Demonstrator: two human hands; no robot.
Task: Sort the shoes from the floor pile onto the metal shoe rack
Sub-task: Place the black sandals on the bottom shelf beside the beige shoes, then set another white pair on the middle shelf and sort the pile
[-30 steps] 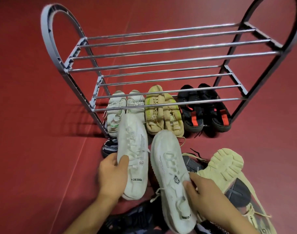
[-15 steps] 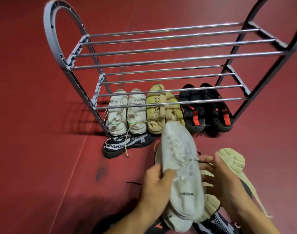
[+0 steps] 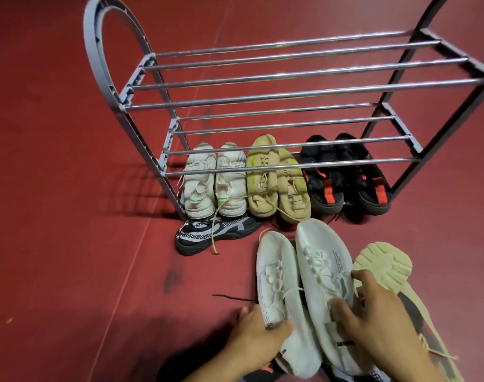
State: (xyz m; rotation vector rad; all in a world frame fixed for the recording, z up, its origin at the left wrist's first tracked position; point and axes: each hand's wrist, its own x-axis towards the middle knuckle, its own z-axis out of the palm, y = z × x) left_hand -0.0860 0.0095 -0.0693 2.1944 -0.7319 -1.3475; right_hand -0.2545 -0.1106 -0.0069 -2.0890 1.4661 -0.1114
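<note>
1. Both hands grasp one white sneaker each: the left hand (image 3: 258, 336) curls its thumb and fingers round the heel part of the left white sneaker (image 3: 276, 274), and the right hand (image 3: 378, 323) holds the right white sneaker (image 3: 325, 274) over its laces and side. So neither grip is released.
2. These two sneakers lie side by side, toes pointing to the metal shoe rack (image 3: 263, 92), just in front of it and not yet on it.
3. Right of the held pair, also in front of the rack, a beige shoe (image 3: 384, 267) lies with its sole up. Dark shoes show partly under the hands, so the floor pile is not finished.
4. Nearer to the rack, by its front left leg, a black patterned sneaker (image 3: 216, 234) lies on the red floor (image 3: 70, 216).
5. Under the lower shelf of the rack stand three pairs in a row: a white pair (image 3: 216, 183), a tan pair (image 3: 276, 180) and a black pair with red straps (image 3: 345, 177).
6. Both bar shelves of the rack carry no shoes. I judge the task is in its early part: the held pair, the pile and the black patterned sneaker must still go on the rack.
</note>
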